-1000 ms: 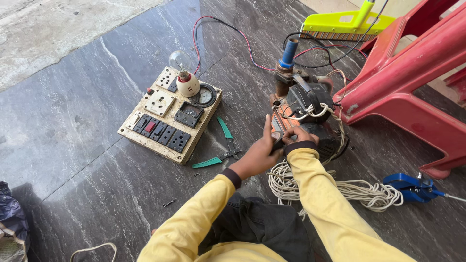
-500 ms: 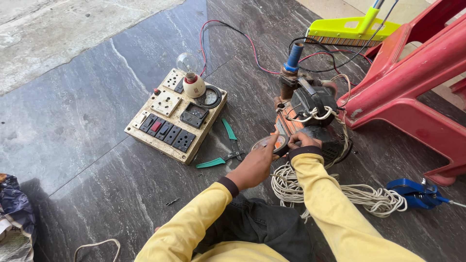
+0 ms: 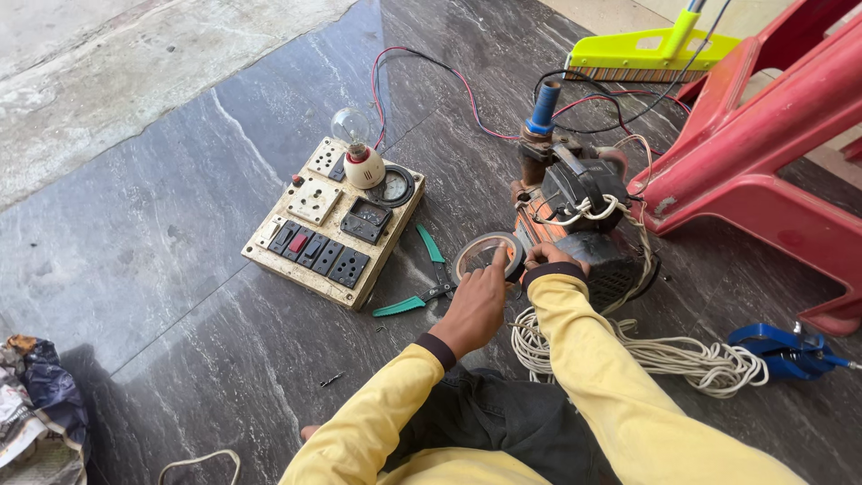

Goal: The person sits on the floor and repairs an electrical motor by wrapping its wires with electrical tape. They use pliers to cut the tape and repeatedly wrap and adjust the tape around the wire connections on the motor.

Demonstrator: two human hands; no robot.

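Holding a roll of tape [image 3: 489, 255] over the dark stone floor [image 3: 180, 269], the left hand [image 3: 476, 301] has its fingers closed on the ring's near edge, thumb and forefinger pinched against it. Right hand [image 3: 546, 258] sits just at the roll's 3 o'clock, mostly hidden by its yellow sleeve [image 3: 611, 377]; whether its fingers are together or apart cannot be told, though they appear to touch the roll or the machine beside it. Immediately at 3 o'clock of the roll stands a small motor pump [image 3: 579, 216] with a blue-capped pipe [image 3: 543, 108] rising at its 12 o'clock. Green-handled pliers [image 3: 422, 283] lie on the floor at the roll's 9 o'clock, between it and a wooden switchboard [image 3: 328, 229] bearing a bulb [image 3: 352, 126] and a round gauge. Coiled white rope [image 3: 664, 355] lies at 4 o'clock, ending near a blue clamp [image 3: 781, 350]. Red plastic chair [image 3: 763, 153] occupies 2 o'clock, with a yellow-green broom [image 3: 646, 54] beyond it.
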